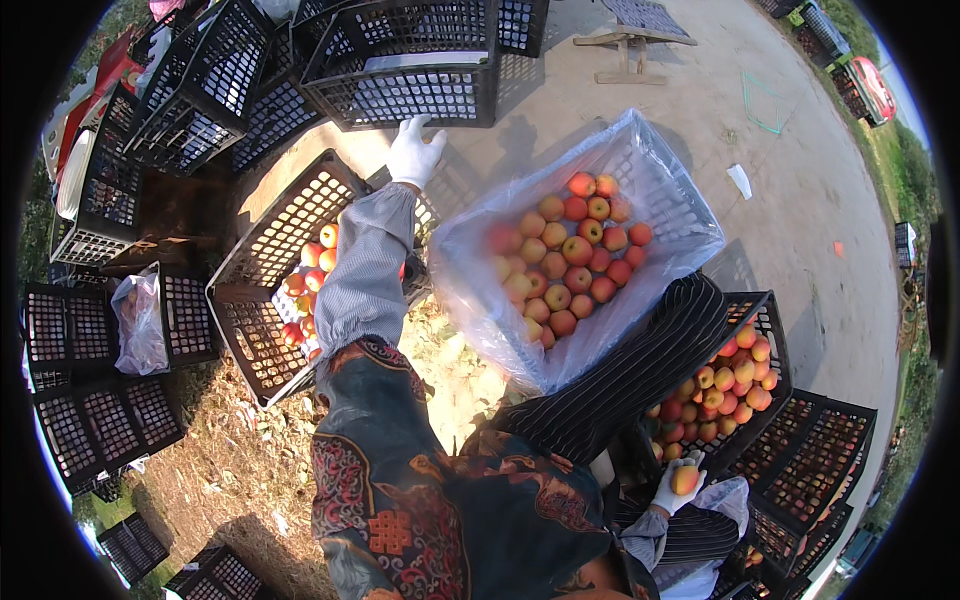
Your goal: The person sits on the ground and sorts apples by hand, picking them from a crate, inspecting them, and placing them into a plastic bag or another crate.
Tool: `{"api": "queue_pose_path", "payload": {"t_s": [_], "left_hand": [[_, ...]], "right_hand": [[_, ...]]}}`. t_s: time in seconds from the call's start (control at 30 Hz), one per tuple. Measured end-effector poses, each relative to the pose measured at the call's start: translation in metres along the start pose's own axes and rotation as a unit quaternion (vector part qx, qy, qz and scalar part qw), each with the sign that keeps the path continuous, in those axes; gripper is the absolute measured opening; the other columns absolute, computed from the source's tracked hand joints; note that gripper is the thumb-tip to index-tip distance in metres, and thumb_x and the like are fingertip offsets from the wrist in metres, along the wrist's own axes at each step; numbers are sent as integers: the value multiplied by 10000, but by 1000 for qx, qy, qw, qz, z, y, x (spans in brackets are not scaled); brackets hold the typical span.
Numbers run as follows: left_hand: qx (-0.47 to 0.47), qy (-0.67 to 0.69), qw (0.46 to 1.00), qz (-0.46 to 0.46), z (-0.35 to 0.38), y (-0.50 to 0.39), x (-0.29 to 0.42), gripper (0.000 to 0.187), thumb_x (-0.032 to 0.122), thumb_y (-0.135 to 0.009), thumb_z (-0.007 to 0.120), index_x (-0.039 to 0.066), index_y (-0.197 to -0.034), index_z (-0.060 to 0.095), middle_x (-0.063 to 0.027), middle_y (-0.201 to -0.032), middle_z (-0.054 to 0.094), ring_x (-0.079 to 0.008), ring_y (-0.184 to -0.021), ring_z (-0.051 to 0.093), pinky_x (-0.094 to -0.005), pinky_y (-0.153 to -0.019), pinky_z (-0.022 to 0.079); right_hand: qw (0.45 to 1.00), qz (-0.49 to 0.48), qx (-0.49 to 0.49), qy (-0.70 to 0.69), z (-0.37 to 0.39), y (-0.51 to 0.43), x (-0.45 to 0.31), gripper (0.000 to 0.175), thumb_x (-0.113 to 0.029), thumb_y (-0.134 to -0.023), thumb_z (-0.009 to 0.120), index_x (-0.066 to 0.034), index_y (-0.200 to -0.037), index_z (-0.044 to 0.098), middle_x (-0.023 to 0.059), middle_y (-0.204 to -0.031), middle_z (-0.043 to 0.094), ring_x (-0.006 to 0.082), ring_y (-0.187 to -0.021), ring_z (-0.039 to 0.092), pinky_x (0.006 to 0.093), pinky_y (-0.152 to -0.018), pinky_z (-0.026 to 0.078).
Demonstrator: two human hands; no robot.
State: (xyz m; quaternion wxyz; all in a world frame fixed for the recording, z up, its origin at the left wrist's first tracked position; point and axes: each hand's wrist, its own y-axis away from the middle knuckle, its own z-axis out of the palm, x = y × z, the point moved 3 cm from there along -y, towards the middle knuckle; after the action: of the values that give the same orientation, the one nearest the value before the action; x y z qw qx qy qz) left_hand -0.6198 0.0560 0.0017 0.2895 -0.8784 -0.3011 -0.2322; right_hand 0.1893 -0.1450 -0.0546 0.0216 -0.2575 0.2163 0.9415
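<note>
My left hand point(415, 153), in a white glove, is stretched forward over the ground. Its thumb and fingers are apart, and I see nothing in it. Its fingertips overlap the lower edge of a black plastic crate point(405, 94); whether they touch is unclear. My right hand point(673, 484), gloved too, holds one red-yellow apple point(684, 480) low at my right side. Beside it stands a black crate point(780, 360) heaped with apples point(724, 390). Before me, a crate lined with clear plastic film point(675, 191) holds many apples point(577, 251). Under my left arm, another crate point(251, 315) contains several apples point(311, 255).
Stacked black crates point(202, 82) crowd the far left, with more crates point(105, 420) along the left side. Crates full of apples point(814, 450) stand at right. A small wooden stool point(634, 37) sits ahead on the concrete. Dry grass point(225, 480) covers the ground at left.
</note>
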Motion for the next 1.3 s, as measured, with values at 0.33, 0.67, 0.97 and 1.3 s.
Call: {"api": "queue_pose_path", "payload": {"t_s": [0.33,0.67,0.97,1.3], "left_hand": [[-83,-242,966,-35,35,-163,-13,761,437,-803,668,208,-1460,359,-83,-1416,464,-386,-1081,640,-483,-874,543],[-174,-273,943,-72,61,-176,-31,652,394,-827,640,199,-1418,447,-114,-1363,495,-342,-1161,607,-466,-925,525],[-194,-303,930,-72,76,-190,-30,569,335,-802,667,156,-1320,512,-126,-1353,490,-326,-1171,602,-454,-920,526],[-208,-389,896,44,118,-180,23,293,219,-861,566,173,-1104,725,-100,-1092,720,-293,-979,708,-522,-710,582]], "right_hand": [[997,-32,75,7,-7,3,0,432,-335,-1005,499,-71,-1344,547,80,-1272,628,147,-872,619,317,-767,490],[994,-38,100,29,-12,-1,-2,487,-371,-993,514,-91,-1391,501,45,-1330,603,112,-877,618,297,-763,471],[989,-38,140,23,-17,-1,-2,529,-403,-975,521,-86,-1398,500,38,-1364,585,102,-879,612,282,-748,462],[986,-58,156,31,-7,3,1,522,-390,-988,498,-76,-1405,490,36,-1368,578,101,-865,603,271,-743,460]]}}
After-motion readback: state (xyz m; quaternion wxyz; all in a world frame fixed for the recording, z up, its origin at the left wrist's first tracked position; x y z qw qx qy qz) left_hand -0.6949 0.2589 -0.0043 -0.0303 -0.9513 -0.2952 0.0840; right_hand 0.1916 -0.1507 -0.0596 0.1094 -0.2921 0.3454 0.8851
